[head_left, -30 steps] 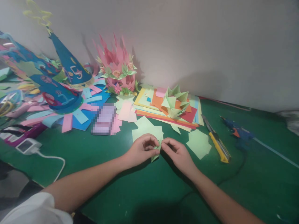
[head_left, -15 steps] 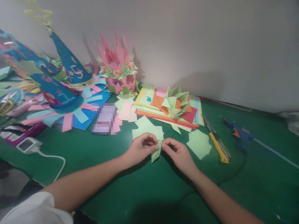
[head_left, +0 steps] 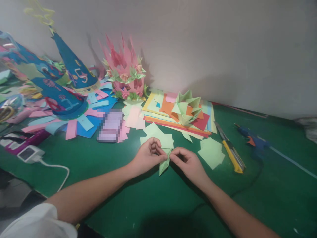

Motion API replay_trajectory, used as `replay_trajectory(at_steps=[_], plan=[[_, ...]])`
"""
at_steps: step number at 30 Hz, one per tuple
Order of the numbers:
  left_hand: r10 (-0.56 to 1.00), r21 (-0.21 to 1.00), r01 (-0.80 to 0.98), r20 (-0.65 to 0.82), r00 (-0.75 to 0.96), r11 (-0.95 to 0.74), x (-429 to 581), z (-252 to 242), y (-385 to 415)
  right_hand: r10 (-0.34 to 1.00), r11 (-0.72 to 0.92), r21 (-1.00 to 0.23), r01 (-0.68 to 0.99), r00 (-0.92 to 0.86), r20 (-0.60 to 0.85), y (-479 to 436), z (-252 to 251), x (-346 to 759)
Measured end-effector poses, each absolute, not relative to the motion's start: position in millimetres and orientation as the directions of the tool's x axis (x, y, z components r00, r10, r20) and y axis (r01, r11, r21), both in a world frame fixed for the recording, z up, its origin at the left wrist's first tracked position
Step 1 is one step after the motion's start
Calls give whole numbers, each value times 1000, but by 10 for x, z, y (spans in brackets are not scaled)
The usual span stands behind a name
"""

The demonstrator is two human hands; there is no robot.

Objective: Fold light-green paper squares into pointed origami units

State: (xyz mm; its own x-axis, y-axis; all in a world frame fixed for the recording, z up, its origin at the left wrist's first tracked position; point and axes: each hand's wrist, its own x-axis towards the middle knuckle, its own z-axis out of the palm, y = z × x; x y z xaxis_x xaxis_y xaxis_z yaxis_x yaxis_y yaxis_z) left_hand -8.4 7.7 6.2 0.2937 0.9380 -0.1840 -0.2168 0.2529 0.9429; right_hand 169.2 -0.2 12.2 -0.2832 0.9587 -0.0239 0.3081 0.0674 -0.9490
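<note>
Between my two hands is a folded piece of light green paper, its pointed end hanging down toward me. My left hand pinches it from the left between thumb and fingers. From the right, my right hand pinches its edge with thumb and forefinger. Just behind my hands lie flat light green paper squares. More green squares rest to the right of my right hand. A ring of folded green paper points sits on the stack of coloured paper farther back.
A yellow utility knife and a blue glue gun lie at the right. At the left stand blue cone hats, a pink paper crown, a blurred-out phone-like object and a white charger with its cable.
The folded paper has tilted slightly and its tip has shifted a little left and down. My left fingers have lifted slightly; both hands keep their pinch.
</note>
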Motion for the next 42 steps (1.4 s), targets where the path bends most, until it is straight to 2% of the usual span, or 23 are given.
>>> replay_trajectory(at_steps=[19,31,42], plan=[[917,903,-269,-245,315,334,-72,84,72,960,130,-931,341,-279,32,-20,112,1643],[895,918,-205,-249,369,340,-68,65,50,961,183,-923,339,-259,96,-31,99,1622],[893,914,-219,-244,379,343,-44,136,19,956,121,-960,252,-290,45,-2,127,1647]])
